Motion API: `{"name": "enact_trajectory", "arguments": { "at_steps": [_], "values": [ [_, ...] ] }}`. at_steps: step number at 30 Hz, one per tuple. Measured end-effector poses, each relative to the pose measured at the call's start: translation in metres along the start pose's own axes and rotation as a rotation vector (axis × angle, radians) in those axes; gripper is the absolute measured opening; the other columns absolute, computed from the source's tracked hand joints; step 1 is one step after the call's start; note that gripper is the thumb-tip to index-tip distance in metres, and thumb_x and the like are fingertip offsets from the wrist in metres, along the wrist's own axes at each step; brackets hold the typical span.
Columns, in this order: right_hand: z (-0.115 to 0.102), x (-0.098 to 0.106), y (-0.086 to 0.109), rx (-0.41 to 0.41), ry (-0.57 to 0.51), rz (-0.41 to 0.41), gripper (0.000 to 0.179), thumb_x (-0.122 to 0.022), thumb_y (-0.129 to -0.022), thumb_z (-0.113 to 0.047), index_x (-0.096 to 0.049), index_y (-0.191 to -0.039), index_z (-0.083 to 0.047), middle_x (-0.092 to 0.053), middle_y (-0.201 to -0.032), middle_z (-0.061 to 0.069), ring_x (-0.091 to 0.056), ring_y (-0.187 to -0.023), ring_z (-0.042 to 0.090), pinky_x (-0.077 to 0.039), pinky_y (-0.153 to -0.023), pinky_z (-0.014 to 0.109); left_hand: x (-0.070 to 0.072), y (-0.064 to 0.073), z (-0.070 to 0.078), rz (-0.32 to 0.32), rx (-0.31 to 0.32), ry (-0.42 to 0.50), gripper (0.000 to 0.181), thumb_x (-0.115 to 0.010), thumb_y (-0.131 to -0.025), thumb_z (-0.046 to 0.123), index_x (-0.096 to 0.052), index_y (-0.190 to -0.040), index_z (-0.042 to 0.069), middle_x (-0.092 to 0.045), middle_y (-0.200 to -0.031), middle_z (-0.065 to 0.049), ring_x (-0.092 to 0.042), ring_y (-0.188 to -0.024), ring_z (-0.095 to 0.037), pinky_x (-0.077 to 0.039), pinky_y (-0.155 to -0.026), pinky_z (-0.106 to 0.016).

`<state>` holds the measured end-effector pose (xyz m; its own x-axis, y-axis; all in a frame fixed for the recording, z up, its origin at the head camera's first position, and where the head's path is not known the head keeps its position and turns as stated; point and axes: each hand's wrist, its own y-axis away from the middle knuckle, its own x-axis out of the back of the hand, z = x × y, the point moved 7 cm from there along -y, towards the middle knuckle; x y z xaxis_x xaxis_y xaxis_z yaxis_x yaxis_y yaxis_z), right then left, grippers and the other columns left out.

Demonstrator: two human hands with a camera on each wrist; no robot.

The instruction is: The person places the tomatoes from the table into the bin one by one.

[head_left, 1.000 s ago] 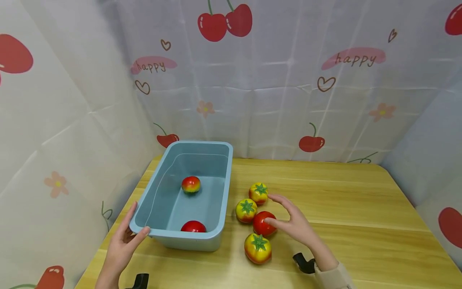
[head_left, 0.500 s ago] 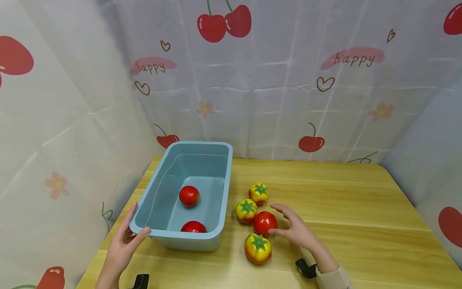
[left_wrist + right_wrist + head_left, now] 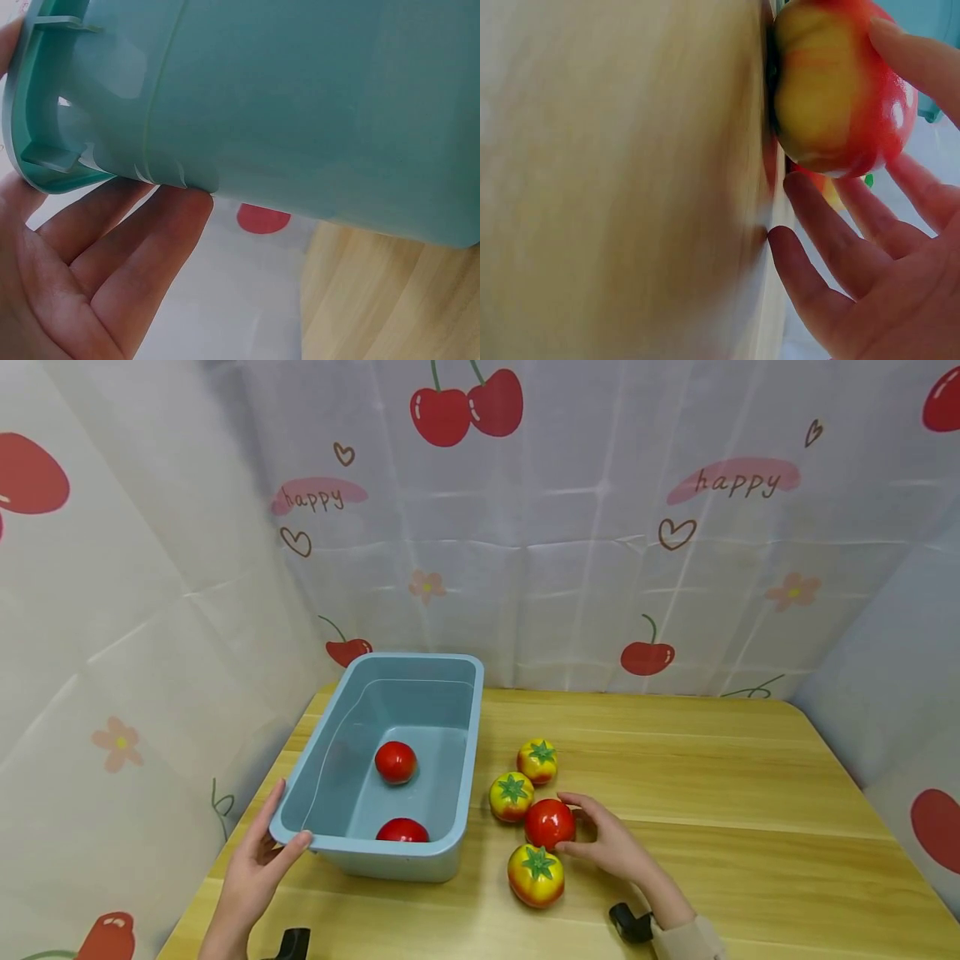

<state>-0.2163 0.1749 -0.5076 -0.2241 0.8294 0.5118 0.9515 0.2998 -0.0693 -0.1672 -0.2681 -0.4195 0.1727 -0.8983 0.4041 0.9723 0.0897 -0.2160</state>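
Note:
A blue plastic bin (image 3: 397,865) stands on the wooden table, two red toy tomatoes inside it. At its near left corner my left hand (image 3: 249,877) grips the rim, thumb on the near side; in the left wrist view, its fingers (image 3: 161,240) lie against the outer wall (image 3: 300,112). Right of the bin, my right hand (image 3: 617,847) holds a red toy tomato (image 3: 550,824) between thumb and fingers, low at the table. The right wrist view shows that tomato's yellow-and-red side (image 3: 832,90), with the thumb on it and the lower fingers spread below.
Yellow-red toy tomatoes with green leaf tops sit close around the held one: one in front (image 3: 536,877), one to the left (image 3: 512,797), one behind (image 3: 537,761). Inside the bin are a middle tomato (image 3: 395,762) and a near one (image 3: 402,832). A printed curtain (image 3: 570,568) encloses the table.
My right hand has come down around the red tomato, its thumb shifting from over it to its near right side. The middle tomato in the bin has rolled, turning its red side up. Left hand unchanged.

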Motion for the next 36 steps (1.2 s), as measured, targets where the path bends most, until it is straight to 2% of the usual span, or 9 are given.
{"name": "enact_trajectory", "arguments": {
  "at_steps": [4,14,20,25,29,36],
  "values": [
    [0.001,-0.001,-0.001,-0.007,0.004,-0.007,0.072,-0.08,-0.075,-0.028,-0.047,-0.136,-0.008,-0.049,-0.134,0.012,-0.05,-0.115,0.032,-0.033,-0.099,0.056,0.0,0.0,0.0,-0.001,0.002,-0.002,0.075,-0.063,-0.09,0.007,-0.023,-0.15,0.027,-0.028,-0.146,-0.019,-0.048,-0.103,0.007,-0.047,-0.075,-0.013],
    [-0.002,0.009,-0.003,-0.059,-0.031,0.046,0.068,-0.081,-0.074,-0.028,-0.051,-0.133,-0.012,-0.05,-0.133,0.012,-0.053,-0.112,0.036,-0.043,-0.093,0.051,0.0,-0.001,0.0,0.0,0.011,-0.003,0.075,-0.063,-0.09,0.008,-0.023,-0.15,0.028,-0.028,-0.147,-0.019,-0.048,-0.102,0.007,-0.048,-0.075,-0.013],
    [-0.022,0.021,-0.006,-0.007,-0.037,0.09,0.067,-0.081,-0.073,-0.03,-0.052,-0.131,-0.013,-0.053,-0.128,0.011,-0.054,-0.109,0.037,-0.047,-0.087,0.05,0.0,0.0,-0.001,-0.005,0.013,0.003,0.075,-0.063,-0.09,0.009,-0.023,-0.15,0.029,-0.028,-0.146,-0.021,-0.047,-0.102,0.007,-0.047,-0.075,-0.013],
    [-0.042,0.029,-0.009,0.045,-0.021,0.113,0.066,-0.081,-0.073,-0.034,-0.053,-0.13,-0.015,-0.055,-0.127,0.009,-0.054,-0.109,0.036,-0.045,-0.087,0.055,0.0,0.0,-0.001,-0.006,0.012,0.004,0.075,-0.063,-0.09,0.009,-0.023,-0.15,0.029,-0.028,-0.146,-0.02,-0.047,-0.103,0.008,-0.047,-0.075,-0.013],
    [-0.053,0.032,-0.012,0.066,-0.002,0.125,0.067,-0.08,-0.073,-0.037,-0.052,-0.131,-0.018,-0.055,-0.127,0.007,-0.054,-0.11,0.034,-0.043,-0.086,0.058,0.001,-0.001,0.0,-0.001,0.009,-0.003,0.075,-0.063,-0.09,0.009,-0.023,-0.15,0.028,-0.029,-0.146,-0.02,-0.047,-0.102,0.008,-0.047,-0.075,-0.013],
    [-0.077,0.031,-0.018,0.099,-0.004,0.121,0.067,-0.079,-0.074,-0.038,-0.051,-0.132,-0.022,-0.053,-0.129,0.004,-0.052,-0.112,0.031,-0.046,-0.083,0.055,0.001,0.0,0.001,-0.003,0.024,0.002,0.075,-0.063,-0.091,0.009,-0.023,-0.15,0.029,-0.028,-0.146,-0.021,-0.047,-0.102,0.008,-0.047,-0.075,-0.012]
  ]
}}
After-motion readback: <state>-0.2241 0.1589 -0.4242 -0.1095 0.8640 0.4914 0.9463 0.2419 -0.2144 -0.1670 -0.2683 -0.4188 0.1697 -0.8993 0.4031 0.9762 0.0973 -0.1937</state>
